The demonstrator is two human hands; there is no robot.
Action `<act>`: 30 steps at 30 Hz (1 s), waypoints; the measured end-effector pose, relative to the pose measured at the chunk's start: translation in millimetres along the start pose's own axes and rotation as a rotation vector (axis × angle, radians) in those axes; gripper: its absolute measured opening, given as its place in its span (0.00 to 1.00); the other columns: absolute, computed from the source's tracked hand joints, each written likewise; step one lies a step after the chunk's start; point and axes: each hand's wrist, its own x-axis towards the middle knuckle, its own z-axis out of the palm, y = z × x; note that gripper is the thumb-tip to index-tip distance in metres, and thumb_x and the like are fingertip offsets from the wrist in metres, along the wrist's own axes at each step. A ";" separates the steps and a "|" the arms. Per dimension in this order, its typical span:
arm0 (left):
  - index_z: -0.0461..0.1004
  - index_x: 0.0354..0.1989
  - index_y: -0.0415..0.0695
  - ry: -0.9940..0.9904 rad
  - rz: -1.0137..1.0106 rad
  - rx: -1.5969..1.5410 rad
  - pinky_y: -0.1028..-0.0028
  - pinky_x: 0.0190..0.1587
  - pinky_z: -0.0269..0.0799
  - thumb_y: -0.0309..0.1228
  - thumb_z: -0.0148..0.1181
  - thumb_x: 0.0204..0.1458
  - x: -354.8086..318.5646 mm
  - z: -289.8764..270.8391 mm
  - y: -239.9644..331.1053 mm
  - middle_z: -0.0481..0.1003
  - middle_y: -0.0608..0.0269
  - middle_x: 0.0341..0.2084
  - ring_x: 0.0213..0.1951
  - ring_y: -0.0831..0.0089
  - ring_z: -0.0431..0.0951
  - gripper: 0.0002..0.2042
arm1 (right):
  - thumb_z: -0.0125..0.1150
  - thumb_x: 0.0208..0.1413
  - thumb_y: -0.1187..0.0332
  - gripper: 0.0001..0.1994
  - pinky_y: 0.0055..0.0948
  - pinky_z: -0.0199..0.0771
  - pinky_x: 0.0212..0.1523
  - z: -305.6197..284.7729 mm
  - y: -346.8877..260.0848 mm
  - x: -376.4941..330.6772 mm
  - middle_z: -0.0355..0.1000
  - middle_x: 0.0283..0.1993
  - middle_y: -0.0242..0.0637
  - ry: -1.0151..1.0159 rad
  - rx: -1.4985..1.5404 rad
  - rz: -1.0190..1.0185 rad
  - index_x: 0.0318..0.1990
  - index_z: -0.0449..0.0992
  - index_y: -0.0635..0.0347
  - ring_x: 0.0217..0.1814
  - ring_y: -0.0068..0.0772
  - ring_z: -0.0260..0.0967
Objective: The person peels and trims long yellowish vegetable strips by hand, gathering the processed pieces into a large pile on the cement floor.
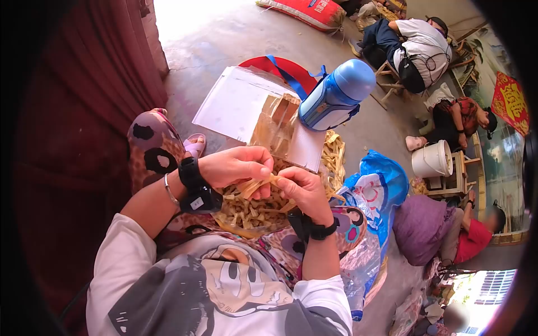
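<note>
Both my hands meet over my lap, fingers closed in pinches on a flat, pale tan strip (255, 186) that looks like dried husk or leaf. My left hand (240, 167) grips the folded length of the strip, while my right hand (305, 190) pinches its end close by. Under them a heap of small tan knotted pieces (246, 211) lies in my lap, partly hidden by my hands and wrists. Longer loose tan strips (334, 159) hang beyond my right hand.
Ahead, a blue bottle (339, 92) stands on a white board (230, 106) beside a taped brown piece (274, 126), above a red round thing (274, 66). Blue plastic bag (384, 179) lies right. Several people sit farther right, near a white bucket (431, 159). A dark red curtain (84, 112) hangs left.
</note>
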 end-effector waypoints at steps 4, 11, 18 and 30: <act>0.67 0.34 0.40 0.089 0.001 0.124 0.77 0.32 0.73 0.35 0.53 0.58 9.5 -1.1 -12.8 0.76 0.58 0.27 0.29 0.74 0.78 0.10 | 0.59 0.58 0.67 0.08 0.13 0.61 0.30 8.4 0.4 5.7 0.68 0.29 0.22 -0.003 -0.077 -0.097 0.36 0.76 0.64 0.30 0.10 0.60; 0.68 0.30 0.40 0.069 0.037 0.172 0.79 0.25 0.67 0.25 0.55 0.54 4.6 -15.4 -6.9 0.73 0.61 0.22 0.23 0.77 0.73 0.04 | 0.61 0.56 0.67 0.08 0.13 0.55 0.23 -0.9 -2.5 3.9 0.66 0.23 0.20 0.093 -0.088 -0.029 0.34 0.76 0.64 0.24 0.09 0.57; 0.69 0.32 0.39 0.200 0.225 0.883 0.80 0.25 0.65 0.24 0.55 0.52 -3.9 -10.0 10.8 0.71 0.66 0.19 0.22 0.79 0.71 0.03 | 0.60 0.56 0.68 0.07 0.16 0.60 0.24 -8.6 -0.8 10.5 0.68 0.23 0.23 0.095 -0.279 -0.115 0.36 0.75 0.63 0.23 0.13 0.60; 0.72 0.34 0.43 0.726 0.793 1.760 0.68 0.37 0.71 0.23 0.57 0.45 37.9 -24.0 4.0 0.71 0.62 0.29 0.35 0.63 0.72 0.07 | 0.57 0.56 0.67 0.06 0.28 0.67 0.27 -22.8 14.5 55.6 0.71 0.26 0.41 0.502 -0.655 -0.390 0.39 0.74 0.57 0.26 0.35 0.69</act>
